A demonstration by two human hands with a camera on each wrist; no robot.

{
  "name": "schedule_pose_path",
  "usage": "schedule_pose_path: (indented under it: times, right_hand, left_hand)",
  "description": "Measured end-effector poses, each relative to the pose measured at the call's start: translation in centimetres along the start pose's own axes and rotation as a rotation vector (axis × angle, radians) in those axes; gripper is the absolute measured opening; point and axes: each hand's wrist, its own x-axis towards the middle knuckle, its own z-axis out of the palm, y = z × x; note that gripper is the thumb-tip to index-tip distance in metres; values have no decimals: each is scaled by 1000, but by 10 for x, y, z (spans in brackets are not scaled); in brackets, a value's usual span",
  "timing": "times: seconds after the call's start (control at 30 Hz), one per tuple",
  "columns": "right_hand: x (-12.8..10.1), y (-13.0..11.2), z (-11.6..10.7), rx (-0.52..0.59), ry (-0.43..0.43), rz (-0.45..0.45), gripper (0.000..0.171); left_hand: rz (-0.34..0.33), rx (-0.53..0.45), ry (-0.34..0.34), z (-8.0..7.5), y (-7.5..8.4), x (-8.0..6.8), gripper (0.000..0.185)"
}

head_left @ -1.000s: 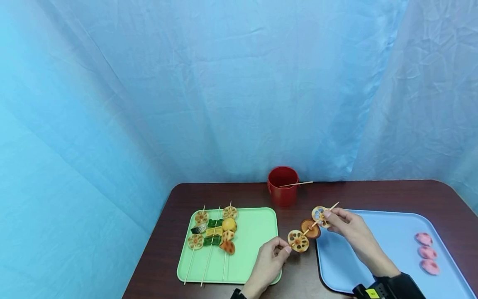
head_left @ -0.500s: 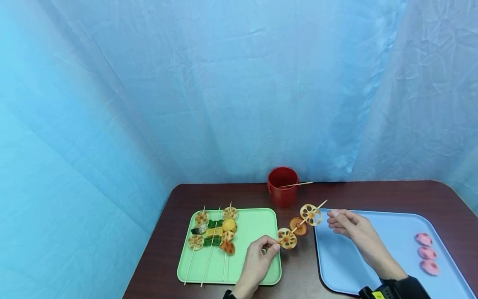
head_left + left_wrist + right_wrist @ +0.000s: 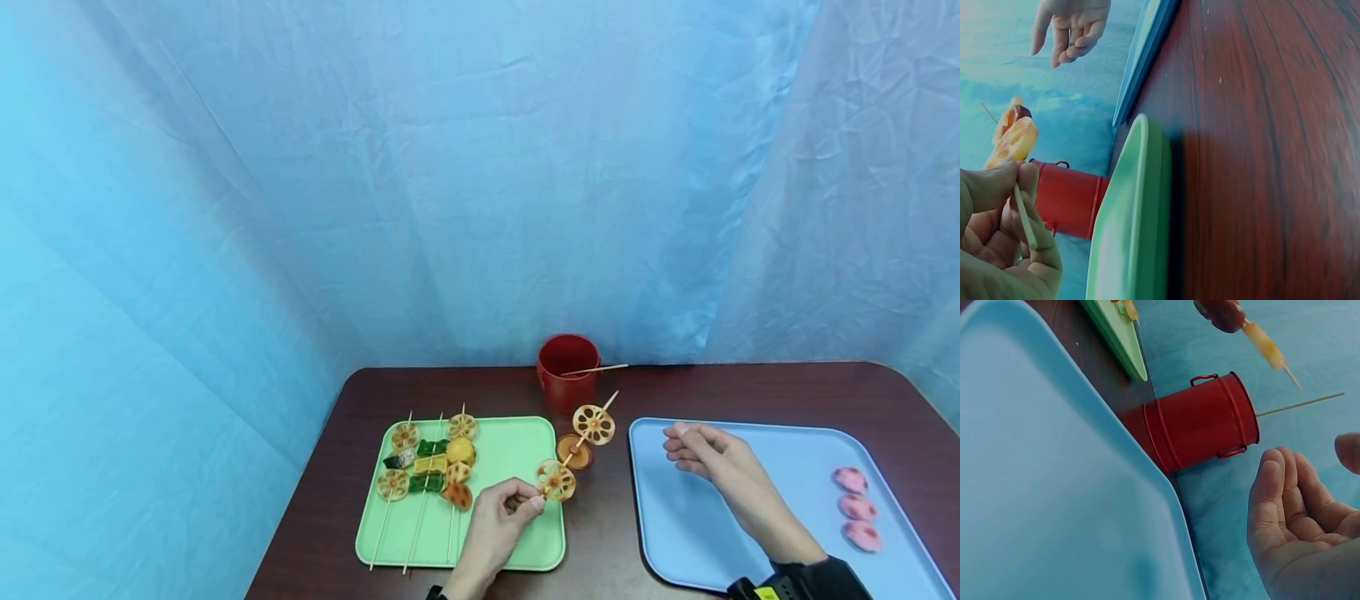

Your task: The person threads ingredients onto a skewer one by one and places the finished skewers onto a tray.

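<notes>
Pinched at its lower end by left hand [image 3: 495, 521], one skewer [image 3: 573, 454] with three pieces slanting above green tray [image 3: 517, 450] edge, right hand [image 3: 708, 458] loose and empty over blue tray [image 3: 750, 442]; three skewers, three pink pieces [image 3: 855, 507], one red cup [image 3: 567, 371]; brown table [image 3: 750, 392], blue cloth backdrop.

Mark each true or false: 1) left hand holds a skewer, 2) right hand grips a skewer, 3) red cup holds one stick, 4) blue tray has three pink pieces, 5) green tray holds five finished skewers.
1) The left hand pinches a skewer loaded with three pieces. True.
2) The right hand grips a skewer. False: it holds nothing, above the blue tray.
3) The red cup holds one stick. True.
4) Three pink pieces lie on the blue tray. True.
5) The green tray holds five skewers. False: three lie there.
</notes>
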Motion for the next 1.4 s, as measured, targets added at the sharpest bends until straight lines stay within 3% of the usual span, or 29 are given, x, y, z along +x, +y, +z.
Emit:
schedule_pose_path:
  times: [0.27,0.53,0.7,1.0,1.4]
  right_hand:
    - [0,3,-1,15,-11,4,68]
    - [0,4,-1,8,-11,31,70]
    - [-1,3,1,-4,-13,35,71]
    - [0,1,5,15,-26,16,69]
    - [1,1,7,6,-28,11,68]
  left_hand:
    - [-39,90,34,-12,1,-2,7]
    - [-78,168,19,-30,-3,-2,6]
    - [-62,246,35,-38,-6,-2,8]
    - [-43,354,82,-45,-14,-1,8]
    - [-112,421,77,-49,-17,1,7]
